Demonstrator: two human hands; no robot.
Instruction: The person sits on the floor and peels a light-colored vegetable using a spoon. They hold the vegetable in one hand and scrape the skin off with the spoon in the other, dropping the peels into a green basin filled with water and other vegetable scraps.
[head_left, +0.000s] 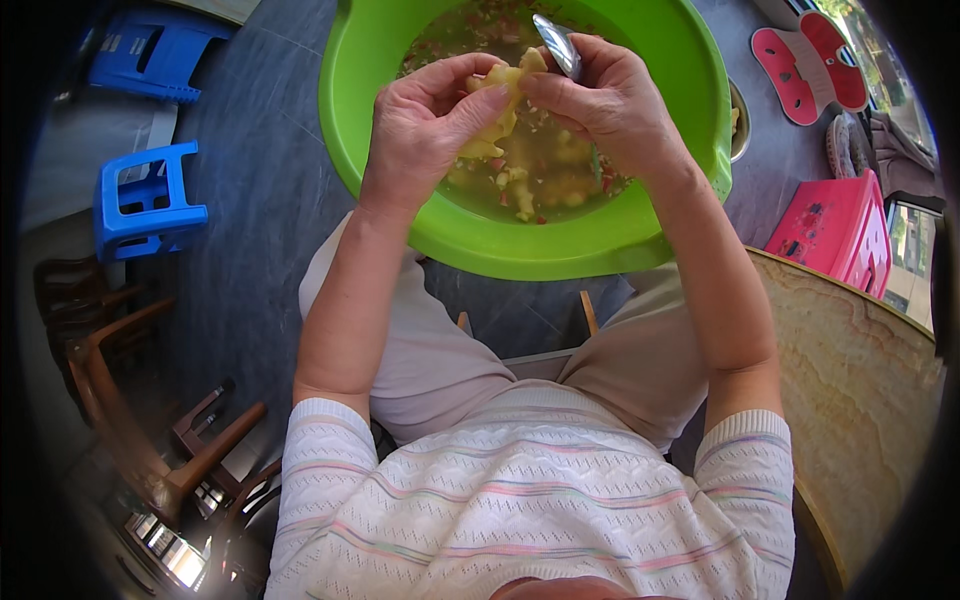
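My left hand (431, 124) grips a knobbly pale-yellow ginger root (504, 79) over a large green plastic basin (525, 251). My right hand (611, 97) pinches the root's other end with thumb and fingertips. Tucked in that same hand is a shiny metal utensil (556, 43), perhaps a spoon; the fingers hide part of it. Cloudy water (480, 199) fills the lower part of the basin. More ginger pieces (517, 191) lie in it, among floating reddish and pale scraps.
A metal bowl (741, 124) with yellowish pieces stands right of the basin, partly hidden. Blue plastic stools (150, 199) and a wooden chair (120, 390) are at left. To the right are a pink folding stool (810, 67), a pink box (825, 229) and a marble-patterned tabletop (840, 390).
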